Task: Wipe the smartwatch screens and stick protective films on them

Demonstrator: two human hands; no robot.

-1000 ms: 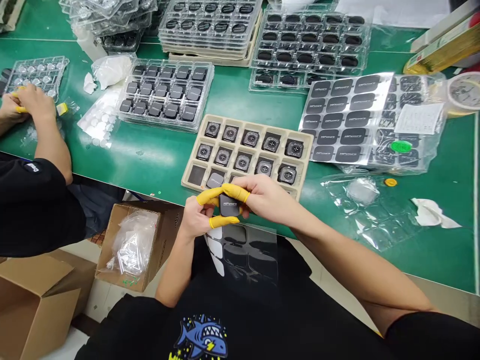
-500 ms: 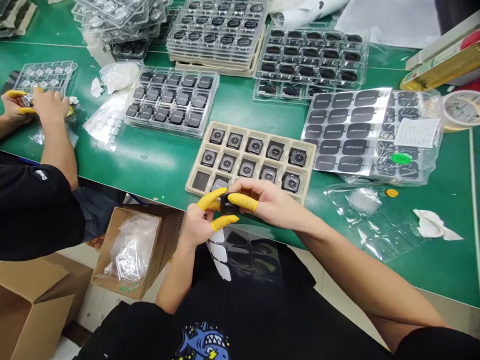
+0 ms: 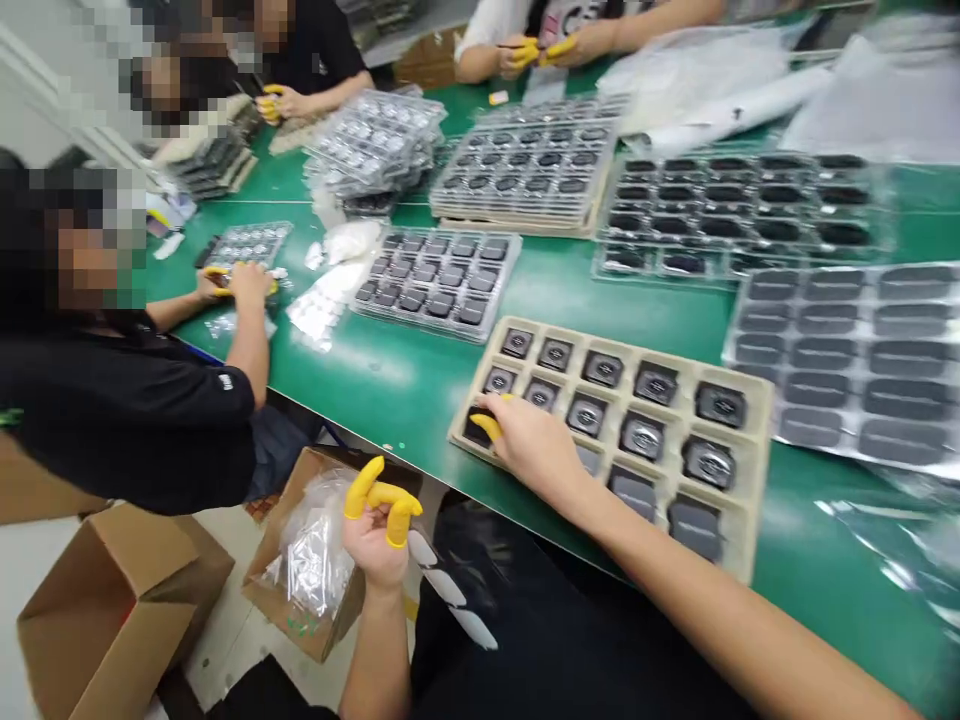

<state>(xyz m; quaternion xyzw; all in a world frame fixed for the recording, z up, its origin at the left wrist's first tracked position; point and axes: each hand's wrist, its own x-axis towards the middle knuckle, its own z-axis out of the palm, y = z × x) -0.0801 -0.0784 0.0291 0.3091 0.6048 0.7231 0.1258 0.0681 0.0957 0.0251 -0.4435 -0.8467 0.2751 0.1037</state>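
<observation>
My right hand [image 3: 534, 442], with yellow finger cots, reaches over the beige tray [image 3: 461, 438]. Its thumb and finger pinch a black square smartwatch body [image 3: 478, 428] at the tray's front left compartment; part of it is hidden by the fingers. More smartwatch bodies [image 3: 645, 436], backs up, sit in the other compartments. Off the table edge, my left hand [image 3: 382, 520] is raised with nothing in it, its yellow-capped fingers bent and apart. Beside its wrist, a clear film with white rounded pieces [image 3: 444, 587] lies over my lap.
Clear trays of black pieces [image 3: 435, 285] and stacked clear trays [image 3: 525, 165] stand behind. A sheet of dark stickers [image 3: 825, 350] lies right. Cardboard boxes [image 3: 142, 580] stand on the floor. A co-worker's hands [image 3: 244, 285] work at the left; other people sit across.
My hands have parted. The right has carried the black smartwatch body to the tray's front left compartment; the left has let go and drawn off. The view has swung up and left.
</observation>
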